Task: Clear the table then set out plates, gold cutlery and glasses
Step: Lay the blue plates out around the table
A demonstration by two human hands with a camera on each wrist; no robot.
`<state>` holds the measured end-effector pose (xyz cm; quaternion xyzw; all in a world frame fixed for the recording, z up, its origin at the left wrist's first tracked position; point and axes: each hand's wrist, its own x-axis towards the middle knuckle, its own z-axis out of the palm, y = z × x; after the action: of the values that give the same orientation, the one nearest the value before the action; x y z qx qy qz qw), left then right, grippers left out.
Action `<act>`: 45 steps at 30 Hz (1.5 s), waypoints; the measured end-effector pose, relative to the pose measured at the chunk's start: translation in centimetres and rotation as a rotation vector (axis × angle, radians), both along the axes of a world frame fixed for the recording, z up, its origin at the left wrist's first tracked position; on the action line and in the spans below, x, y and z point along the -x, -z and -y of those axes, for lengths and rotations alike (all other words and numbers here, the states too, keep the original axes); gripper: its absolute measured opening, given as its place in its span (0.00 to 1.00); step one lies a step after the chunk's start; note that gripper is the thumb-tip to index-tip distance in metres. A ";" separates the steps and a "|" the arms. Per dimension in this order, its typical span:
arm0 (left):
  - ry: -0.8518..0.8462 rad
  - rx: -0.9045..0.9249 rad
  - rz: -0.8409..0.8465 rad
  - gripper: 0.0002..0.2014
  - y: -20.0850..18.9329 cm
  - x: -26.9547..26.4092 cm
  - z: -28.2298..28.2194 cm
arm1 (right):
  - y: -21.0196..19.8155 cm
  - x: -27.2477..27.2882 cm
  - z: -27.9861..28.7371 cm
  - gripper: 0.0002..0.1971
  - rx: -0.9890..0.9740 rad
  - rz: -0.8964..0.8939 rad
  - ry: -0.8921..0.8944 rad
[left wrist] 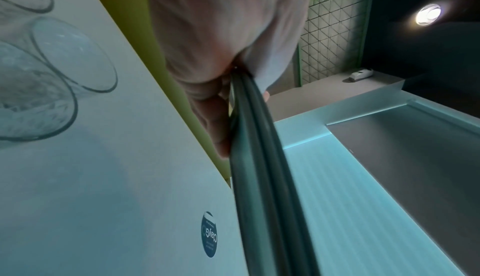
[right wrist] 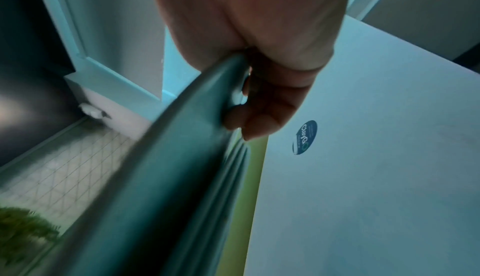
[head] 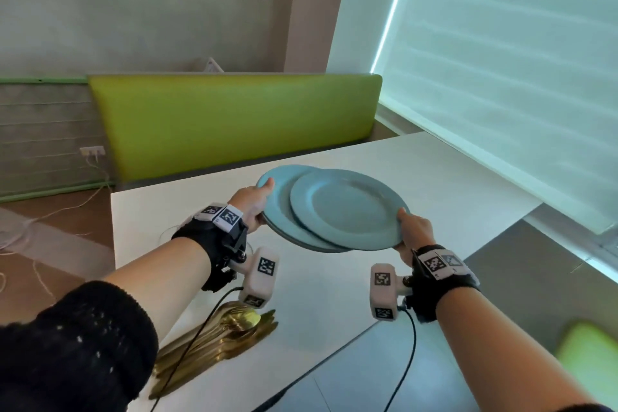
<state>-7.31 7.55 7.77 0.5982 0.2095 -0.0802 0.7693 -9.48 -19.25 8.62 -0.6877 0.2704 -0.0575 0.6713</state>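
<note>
Two blue plates hang above the white table [head: 451, 184]. The top plate [head: 347, 207] is shifted right over the lower plate [head: 277, 197]. My left hand [head: 259, 201] grips the lower plate's left rim, thumb on top; the left wrist view shows stacked plate rims [left wrist: 259, 157] in that grip. My right hand [head: 409, 227] pinches the top plate's right rim, with the plate rim [right wrist: 166, 178] blurred in the right wrist view. A pile of gold cutlery [head: 227, 334] lies on the table's near left. Clear glasses [left wrist: 59, 59] stand on the table.
A green padded bench back [head: 234, 117] runs behind the table's far edge. A bright window blind [head: 501, 77] fills the right side. A round blue sticker [right wrist: 303, 137] marks the tabletop. Another green seat [head: 588, 358] sits at the lower right.
</note>
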 end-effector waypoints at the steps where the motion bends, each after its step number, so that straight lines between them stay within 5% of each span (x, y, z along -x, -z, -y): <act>1: -0.017 -0.013 0.009 0.14 0.1 0.0 -0.1 | 0.4 0.0 0.6 0.11 -0.009 -0.001 0.030; 9: -0.246 -0.267 -0.041 0.25 1.4 -1.2 -2.5 | 3.3 1.2 3.9 0.20 -0.190 -0.043 0.276; 15: -0.339 -0.335 -0.077 0.36 4.6 -3.4 -5.5 | 6.9 1.5 4.0 0.20 -0.227 -0.154 0.288; 21: -0.307 -0.302 -0.087 0.26 2.8 -1.0 -4.4 | 10.4 1.7 2.7 0.21 -0.261 -0.223 0.277; 34: -0.247 -0.296 -0.037 0.37 5.4 -1.9 -6.0 | 13.0 2.1 1.7 0.19 -0.250 -0.327 0.164; 45: -0.227 -0.236 0.008 0.25 3.7 0.2 -4.4 | 14.4 2.8 1.8 0.25 -0.198 -0.404 0.080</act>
<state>-7.54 11.99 4.02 0.6573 0.2807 0.0348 0.6985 -12.33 -21.03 -5.78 -0.6048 0.4308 0.0816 0.6648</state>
